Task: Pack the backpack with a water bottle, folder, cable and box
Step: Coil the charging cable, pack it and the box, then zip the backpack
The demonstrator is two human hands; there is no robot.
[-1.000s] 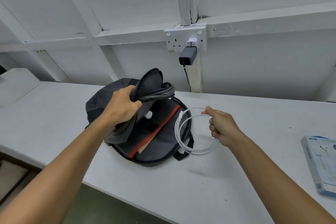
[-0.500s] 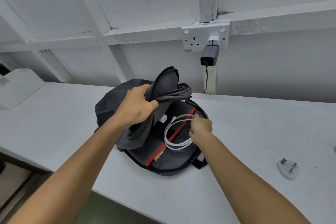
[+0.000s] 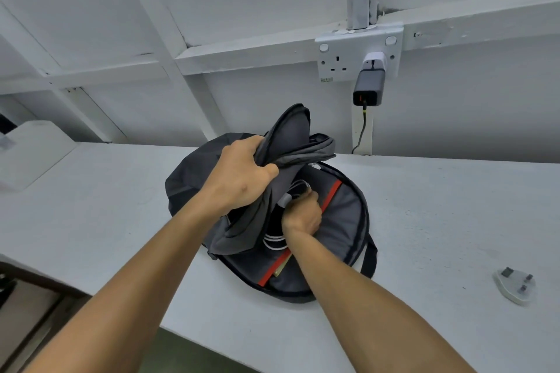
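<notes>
A dark grey backpack lies open on the white table. My left hand grips its front flap and holds it lifted. Inside the main compartment my right hand is closed on the coiled white cable, whose loops show below and above the fist. A red-edged folder with a tan sheet beside it lies in the bag under the hand. The water bottle and the box are not in view.
A white three-pin plug lies on the table at the right. On the wall behind, a double socket carries a grey charger with a dark lead hanging down. The table's front edge runs along the lower left.
My right hand has carried the cable from beside the backpack down into its main compartment. My left hand has kept hold of the raised flap. The view has shifted left.
</notes>
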